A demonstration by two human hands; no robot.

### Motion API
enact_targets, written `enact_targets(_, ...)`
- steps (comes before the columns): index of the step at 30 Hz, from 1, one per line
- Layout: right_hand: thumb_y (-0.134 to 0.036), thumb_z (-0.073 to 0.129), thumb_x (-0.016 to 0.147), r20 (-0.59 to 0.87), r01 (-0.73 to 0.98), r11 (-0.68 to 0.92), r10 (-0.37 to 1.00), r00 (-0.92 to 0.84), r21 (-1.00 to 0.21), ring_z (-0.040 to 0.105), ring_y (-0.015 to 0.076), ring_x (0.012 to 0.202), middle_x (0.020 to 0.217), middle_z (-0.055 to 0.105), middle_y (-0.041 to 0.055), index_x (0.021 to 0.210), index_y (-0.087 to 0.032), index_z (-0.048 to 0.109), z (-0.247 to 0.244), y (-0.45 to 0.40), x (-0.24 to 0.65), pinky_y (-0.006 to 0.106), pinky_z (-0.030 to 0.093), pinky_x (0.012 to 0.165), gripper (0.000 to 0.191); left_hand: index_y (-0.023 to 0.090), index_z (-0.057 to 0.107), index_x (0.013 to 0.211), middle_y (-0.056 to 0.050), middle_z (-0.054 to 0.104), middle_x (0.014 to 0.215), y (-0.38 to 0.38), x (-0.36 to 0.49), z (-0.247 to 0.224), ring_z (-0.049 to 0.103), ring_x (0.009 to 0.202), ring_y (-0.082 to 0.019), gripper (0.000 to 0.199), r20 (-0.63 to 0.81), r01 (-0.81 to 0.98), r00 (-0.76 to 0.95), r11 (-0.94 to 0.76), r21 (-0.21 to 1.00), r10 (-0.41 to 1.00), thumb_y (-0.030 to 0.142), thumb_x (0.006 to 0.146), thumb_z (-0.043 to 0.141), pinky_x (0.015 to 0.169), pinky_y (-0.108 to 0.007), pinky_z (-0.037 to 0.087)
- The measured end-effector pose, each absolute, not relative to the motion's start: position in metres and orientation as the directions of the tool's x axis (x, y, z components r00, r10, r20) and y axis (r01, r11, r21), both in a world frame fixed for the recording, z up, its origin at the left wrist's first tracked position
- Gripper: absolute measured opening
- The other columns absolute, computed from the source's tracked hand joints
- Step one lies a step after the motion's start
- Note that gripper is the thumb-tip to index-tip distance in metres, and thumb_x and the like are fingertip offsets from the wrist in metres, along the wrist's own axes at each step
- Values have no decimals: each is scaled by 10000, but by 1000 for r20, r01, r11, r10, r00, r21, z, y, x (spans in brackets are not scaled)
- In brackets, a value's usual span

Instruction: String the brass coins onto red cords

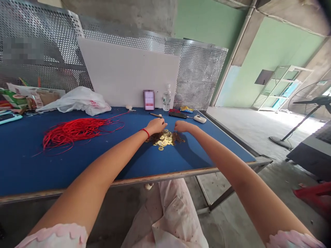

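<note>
A loose heap of brass-coloured coins (165,138) lies on the blue tabletop in front of me, several of them with a hole in the middle. Over the heap's far left side is my left hand (155,126), fingers curled together, a red cord bracelet (146,133) at its wrist. Facing it across a small gap, my right hand (181,126) is closed at the heap's far right edge. Anything held in either hand is too small or hidden to make out. To the left lies a tangled bundle of red cords (74,132).
Behind the hands stand a phone (149,100) and a water bottle (167,98) against a white board. Near them lie a pen-like tool (156,115), a black power bank (178,114) and a white oval device (200,119). A plastic bag (80,100) sits back left.
</note>
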State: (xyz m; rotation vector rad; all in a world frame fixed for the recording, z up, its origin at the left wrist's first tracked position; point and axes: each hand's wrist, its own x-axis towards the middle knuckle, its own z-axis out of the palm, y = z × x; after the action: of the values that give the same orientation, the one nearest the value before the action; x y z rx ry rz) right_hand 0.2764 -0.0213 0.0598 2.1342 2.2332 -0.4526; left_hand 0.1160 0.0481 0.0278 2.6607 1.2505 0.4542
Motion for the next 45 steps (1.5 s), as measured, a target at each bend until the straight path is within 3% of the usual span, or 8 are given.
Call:
enact_targets(5,-220,459,893,-196,895,132,952,-234,-426,642,162,755,941,704,110,1019,-104,632,51,-29,270,206,453,614,243,177,557,663,-84,641,773,54,108,29,566,739,-203,414,75,599,725,-681,422,684,505,875,421,709,-286,404)
enact_targets(9,-201,486,876,20,905,149,988,-153,-398,622,173,898,1088,687,115,1065,-99,650,43,-20,270,202,429,692,271,175,624,843,-81,673,911,55,92,31,588,831,-209,499,82,522,751,-666,533,655,585,879,341,774,-289,434)
enact_targets(18,-162,497,832,-41,826,96,989,-143,-555,616,166,829,1005,709,89,999,-99,701,31,11,253,212,423,646,271,199,643,1155,-108,670,1174,78,32,41,599,1081,-247,748,-43,527,619,-374,763,784,734,863,208,886,-340,456)
enact_targets(22,-196,520,814,-50,775,161,969,-241,-611,595,160,735,871,704,58,883,-122,696,29,4,246,232,418,614,203,156,627,1130,-130,657,1175,81,-10,33,595,1080,-263,708,179,560,517,-489,669,837,697,864,256,933,-380,453)
enact_targets(26,-291,568,799,38,687,259,947,-319,-679,607,179,823,945,698,48,955,-169,689,22,-12,257,258,460,697,232,171,596,1205,-121,585,1301,67,-76,28,527,1194,-278,603,228,731,568,-612,301,791,608,801,494,1037,-383,379)
enact_targets(31,-400,535,810,165,657,250,968,-189,-712,614,240,939,996,701,88,974,-156,681,4,-8,286,345,472,850,328,193,580,1254,-137,556,1325,56,-152,39,504,1204,-327,537,267,958,287,-284,-48,920,495,810,546,1001,-408,390)
enact_targets(38,-434,530,821,156,700,264,964,-216,-663,617,254,946,1017,688,110,1008,-137,673,-2,-5,291,365,478,862,379,209,706,875,-123,667,1043,79,-159,39,612,981,-292,198,225,984,141,-111,-142,964,337,789,582,817,-346,447)
enact_targets(45,-393,519,863,129,732,267,962,-240,-627,596,251,1008,1103,660,115,1069,-144,657,5,-15,290,360,479,883,351,210,725,808,-87,709,1003,85,-120,45,622,952,-256,222,427,971,206,-239,24,880,393,793,600,812,-312,439)
